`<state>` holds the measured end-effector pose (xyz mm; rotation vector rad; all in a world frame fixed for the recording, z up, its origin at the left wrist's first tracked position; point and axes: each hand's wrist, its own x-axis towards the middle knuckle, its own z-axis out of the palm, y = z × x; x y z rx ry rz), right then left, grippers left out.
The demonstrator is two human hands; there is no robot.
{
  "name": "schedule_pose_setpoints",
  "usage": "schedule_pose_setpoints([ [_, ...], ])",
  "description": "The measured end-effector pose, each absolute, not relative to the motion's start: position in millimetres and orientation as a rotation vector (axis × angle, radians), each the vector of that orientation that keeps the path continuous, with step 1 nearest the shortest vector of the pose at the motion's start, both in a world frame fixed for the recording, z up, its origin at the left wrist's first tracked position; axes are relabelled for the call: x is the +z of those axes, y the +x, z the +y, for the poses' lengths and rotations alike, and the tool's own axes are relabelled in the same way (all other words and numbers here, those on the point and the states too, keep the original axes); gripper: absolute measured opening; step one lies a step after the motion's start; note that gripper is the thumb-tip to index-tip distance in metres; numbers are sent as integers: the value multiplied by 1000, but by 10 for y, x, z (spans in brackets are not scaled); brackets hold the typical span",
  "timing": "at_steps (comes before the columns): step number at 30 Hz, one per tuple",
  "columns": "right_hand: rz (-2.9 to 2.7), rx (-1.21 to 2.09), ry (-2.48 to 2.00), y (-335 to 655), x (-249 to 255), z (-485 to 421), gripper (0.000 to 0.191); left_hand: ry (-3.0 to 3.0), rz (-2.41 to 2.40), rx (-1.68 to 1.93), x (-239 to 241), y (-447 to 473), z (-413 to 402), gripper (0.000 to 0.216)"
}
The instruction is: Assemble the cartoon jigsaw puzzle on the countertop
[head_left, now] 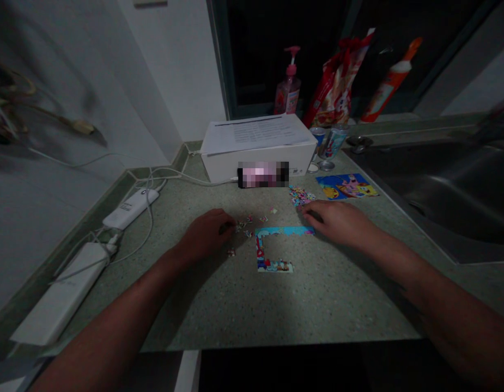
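Left hand (206, 235) curled, fingertips at loose jigsaw pieces (244, 225); right hand (339, 222) curled just beyond assembled border strip (284, 231); cannot tell if either pinches

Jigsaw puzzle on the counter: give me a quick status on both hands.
Left hand curled at loose puzzle pieces. Right hand by the heap of pieces, at the end of the partly built border. Printed picture card beyond the heap.

- You can read no text here.
- The paper sheet (255, 133) on the white box (260, 166) carries printed lines, too blurred to read.
- Labels on the pump bottle (288, 90), the drink can (332, 141) and the red-trimmed bag (337, 81) stay illegible too.
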<state>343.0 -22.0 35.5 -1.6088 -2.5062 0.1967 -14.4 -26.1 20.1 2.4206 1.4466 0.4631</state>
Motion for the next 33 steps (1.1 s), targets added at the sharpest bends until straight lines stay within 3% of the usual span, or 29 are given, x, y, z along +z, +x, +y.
schedule_pose_setpoints([
  [33,-2507,184,-1652,3414,371,-222,30,2401,1541,431,196,-130,-246,15],
])
